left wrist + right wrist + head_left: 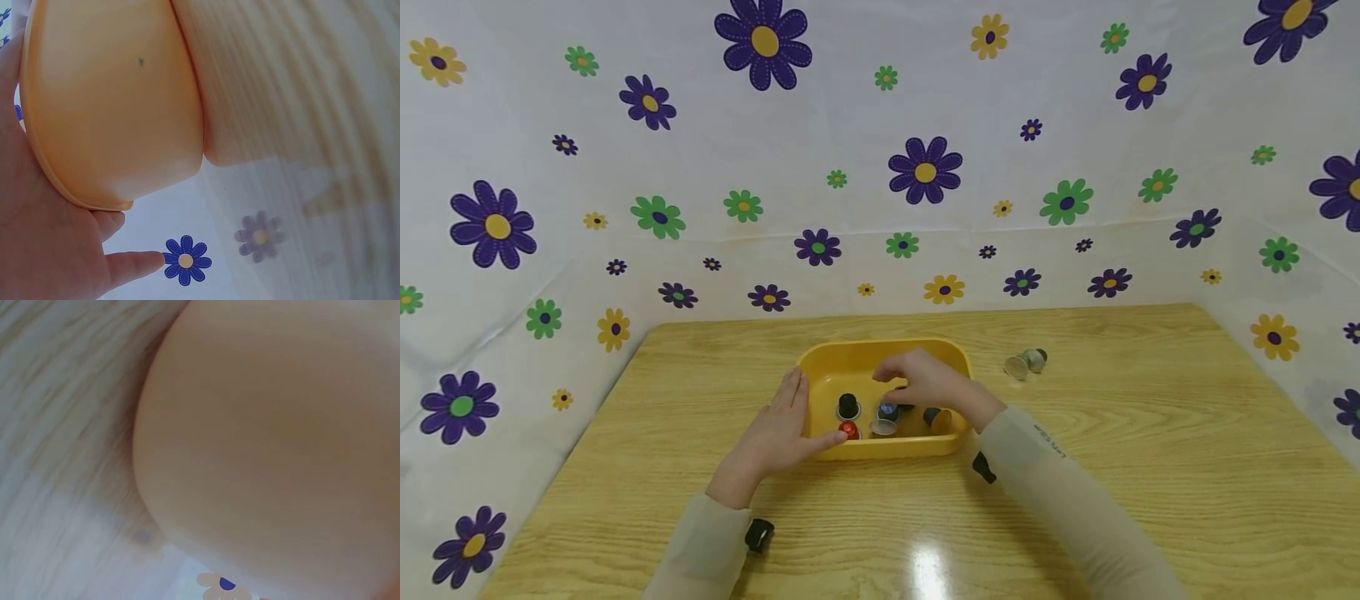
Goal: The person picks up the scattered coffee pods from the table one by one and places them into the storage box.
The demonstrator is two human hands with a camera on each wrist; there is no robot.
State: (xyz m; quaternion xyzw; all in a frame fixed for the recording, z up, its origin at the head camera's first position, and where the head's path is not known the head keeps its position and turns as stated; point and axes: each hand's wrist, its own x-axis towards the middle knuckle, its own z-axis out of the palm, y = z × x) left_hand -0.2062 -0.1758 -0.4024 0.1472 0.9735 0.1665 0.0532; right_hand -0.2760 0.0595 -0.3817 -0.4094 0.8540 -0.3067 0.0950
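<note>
A yellow plastic tub holds several coffee capsules. Among them are a black capsule, a red capsule, a blue capsule, and a dark one with an orange-brown face. My left hand rests on the tub's left rim, fingers straight and thumb stretched along the front rim near the red capsule. Over the tub's right side reaches my right hand, fingers bent with a gap to the thumb, whose tip is just above the blue capsule. The right wrist view shows mostly the tub's outer wall.
Two pale capsules lie together on the wooden table, right of the tub. Behind the table hangs a white cloth with printed flowers, also along both sides. Dark wrist devices show beside the sleeves.
</note>
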